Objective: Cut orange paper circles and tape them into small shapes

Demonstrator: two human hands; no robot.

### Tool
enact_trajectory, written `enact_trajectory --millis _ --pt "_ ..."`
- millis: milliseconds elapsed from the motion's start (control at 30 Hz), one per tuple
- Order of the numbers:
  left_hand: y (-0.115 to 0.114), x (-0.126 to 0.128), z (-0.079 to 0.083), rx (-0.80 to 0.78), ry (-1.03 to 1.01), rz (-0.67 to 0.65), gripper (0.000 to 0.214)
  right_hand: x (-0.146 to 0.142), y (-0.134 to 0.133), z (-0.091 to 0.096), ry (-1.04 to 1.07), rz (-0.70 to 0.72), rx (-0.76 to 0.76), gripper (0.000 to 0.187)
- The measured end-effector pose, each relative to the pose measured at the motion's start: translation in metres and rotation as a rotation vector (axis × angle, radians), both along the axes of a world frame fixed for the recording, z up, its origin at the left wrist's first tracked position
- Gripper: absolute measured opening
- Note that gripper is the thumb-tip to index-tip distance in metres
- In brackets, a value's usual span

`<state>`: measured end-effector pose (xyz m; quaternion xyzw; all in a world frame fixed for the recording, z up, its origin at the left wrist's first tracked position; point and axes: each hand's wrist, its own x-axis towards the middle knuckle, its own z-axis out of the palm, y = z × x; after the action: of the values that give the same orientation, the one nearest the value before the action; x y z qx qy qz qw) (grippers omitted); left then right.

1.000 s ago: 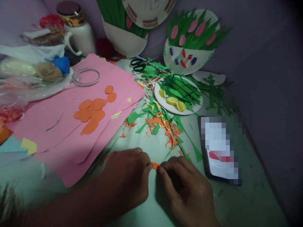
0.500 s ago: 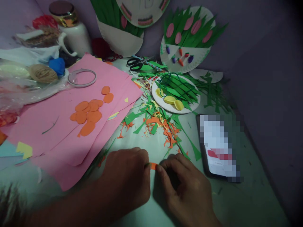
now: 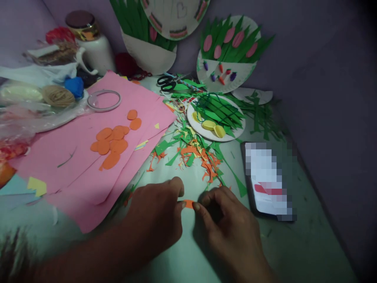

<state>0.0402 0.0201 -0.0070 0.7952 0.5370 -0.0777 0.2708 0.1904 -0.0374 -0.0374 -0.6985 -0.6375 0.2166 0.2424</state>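
A small orange paper piece (image 3: 188,203) is pinched between the fingertips of both hands, low over the pale green table (image 3: 294,251). My left hand (image 3: 156,216) grips its left end with fingers curled. My right hand (image 3: 226,228) grips its right end, fingers also closed. Most of the piece is hidden by the fingers. Just beyond the hands lies a heap of green and orange paper scraps (image 3: 194,153). Several orange paper ovals (image 3: 113,141) rest on pink paper sheets (image 3: 73,157) to the left.
A phone (image 3: 268,181) lies right of my hands. A paper plate with green strips and yellow ovals (image 3: 216,118) sits behind the scraps, scissors (image 3: 166,82) farther back. Paper-plate crafts (image 3: 226,55) lean on the wall. A tape ring (image 3: 103,101), twine ball (image 3: 57,96) and white jar (image 3: 91,43) stand left.
Both hands stay pinched on the orange piece, shifting slightly up and left. My left index finger has lifted a little. The camera view drifted slightly.
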Motion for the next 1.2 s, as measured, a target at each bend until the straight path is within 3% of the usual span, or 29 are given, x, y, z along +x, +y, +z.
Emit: enact_trajectory --millis 200,367,667,1000,1100,1200 --pt "-0.002 -0.002 -0.003 0.093 -0.010 -0.058 0.011 0.010 0.004 0.003 0.095 0.037 -0.071 0.008" --pt "-0.007 -0.011 -0.009 0.134 -0.148 -0.147 0.023 0.027 0.004 -0.004 0.244 0.099 -0.004 0.019" --pt "-0.018 -0.019 -0.013 0.286 -0.253 -0.230 0.024 -0.005 -0.007 0.014 -0.090 0.092 0.043 0.011" --pt "-0.019 -0.022 -0.011 0.253 -0.467 -0.139 0.016 -0.009 -0.011 0.007 0.434 0.066 0.117 0.004" --pt "-0.017 -0.023 -0.005 0.231 -0.554 -0.075 0.015 -0.016 -0.009 0.008 0.629 -0.005 0.101 0.023" --pt "-0.016 -0.025 0.003 0.202 -0.631 -0.012 0.014 -0.023 -0.005 0.012 0.785 -0.061 0.058 0.019"
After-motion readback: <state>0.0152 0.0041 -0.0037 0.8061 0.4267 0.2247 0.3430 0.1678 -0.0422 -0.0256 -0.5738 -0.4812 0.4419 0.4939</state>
